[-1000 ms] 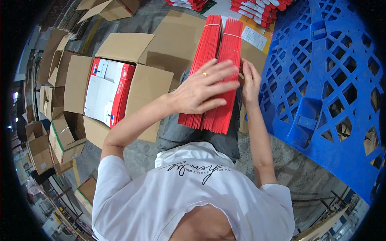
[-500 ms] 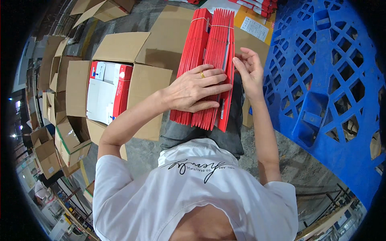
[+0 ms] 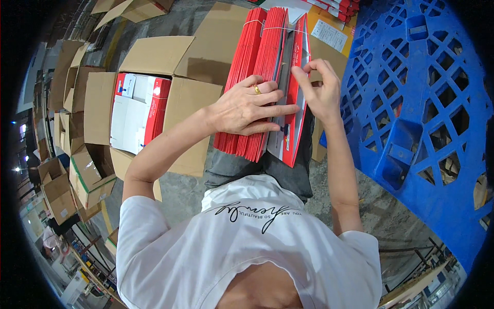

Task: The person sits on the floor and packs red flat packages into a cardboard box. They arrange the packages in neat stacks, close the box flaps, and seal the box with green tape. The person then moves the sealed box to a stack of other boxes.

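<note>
The left forearm comes in from the lower left, elbow bent outward, and the left hand (image 3: 249, 108) lies palm down across two long bundles of red folded cardboard sleeves (image 3: 252, 67), a gold-coloured ring (image 3: 256, 89) on one finger. Its fingers are apart, pointing right over the upturned edges; the index finger stretches furthest, its tip beside the outermost red-and-white cardboard sleeve (image 3: 292, 136), and the thumb sits nearer the body. The right forearm rises almost straight along the other side, wrist bent inward, bringing the right hand (image 3: 320, 92) to the upper half of that outermost sleeve. Its thumb points left over the sleeve and the other fingers curl above it; whether they pinch the edge I cannot tell. The bundles stand on edge above the lap, over dark grey trousers (image 3: 221, 167), and the outermost sleeve leans away to the right, with a gap beside it. A thin white band (image 3: 298, 31) crosses near the far end. To the right lies a blue plastic lattice pallet (image 3: 396, 154).
</note>
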`<control>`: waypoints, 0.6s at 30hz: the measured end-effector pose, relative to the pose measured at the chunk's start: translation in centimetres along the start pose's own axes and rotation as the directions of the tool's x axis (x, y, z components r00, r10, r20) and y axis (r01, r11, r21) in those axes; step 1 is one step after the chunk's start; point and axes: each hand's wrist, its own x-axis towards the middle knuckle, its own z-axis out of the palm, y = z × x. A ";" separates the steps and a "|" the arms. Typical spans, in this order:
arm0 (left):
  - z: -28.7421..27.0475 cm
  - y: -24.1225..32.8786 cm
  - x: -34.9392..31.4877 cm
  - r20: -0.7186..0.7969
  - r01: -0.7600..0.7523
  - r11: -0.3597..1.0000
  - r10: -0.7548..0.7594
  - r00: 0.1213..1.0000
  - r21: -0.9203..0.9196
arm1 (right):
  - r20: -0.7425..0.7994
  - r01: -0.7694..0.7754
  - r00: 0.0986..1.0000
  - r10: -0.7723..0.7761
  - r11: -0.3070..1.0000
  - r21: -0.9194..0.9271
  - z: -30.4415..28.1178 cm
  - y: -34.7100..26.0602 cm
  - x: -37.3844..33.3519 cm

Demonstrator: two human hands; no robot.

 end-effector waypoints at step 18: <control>0.8 0.3 -0.2 -0.092 0.064 0.992 -0.074 0.993 -0.105 | -0.017 0.125 0.991 -0.130 0.976 -0.181 -0.5 0.2 0.5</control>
